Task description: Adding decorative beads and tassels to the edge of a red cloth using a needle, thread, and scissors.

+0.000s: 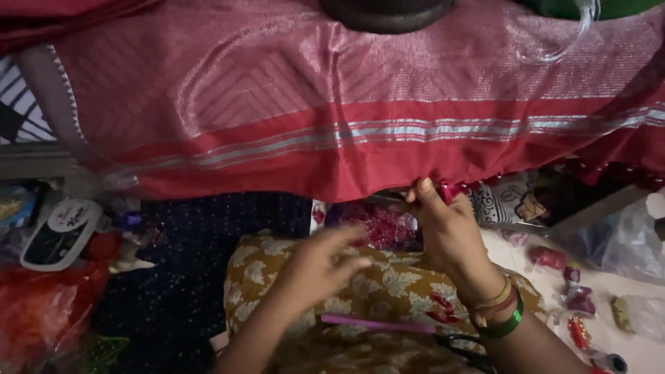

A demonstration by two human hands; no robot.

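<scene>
A red cloth [360, 111] with silver stripes hung across the upper part of the view, its lower hem running just above the hands; everything else lay below that hem. The right hand [450, 232] was raised to the hem, fingers closed in a pinch on the cloth's edge, where a small red tassel [450, 192] showed at the fingertips; bangles [500, 313], gold, red and green, ringed that wrist. The left hand [325, 263] hovered lower, well below the hem and to the left of the right hand; it was blurred, fingers loosely curled toward the right, and whether it held anything could not be told. Beneath both hands lay a mustard floral fabric [388, 291]; a pink stick [377, 323] rested across it, with black scissors [467, 350] just beside the stick's right end. A heap of pinkish-red thread [384, 225] sat between the hands, just under the hem. Right of the right hand, small red pieces [551, 257] were scattered on a pale surface [526, 266]. Far left under the hem sat a white and black object [59, 232], with an orange bag [38, 312] below it; dark dotted cloth [201, 256] lay between them and the floral fabric.
</scene>
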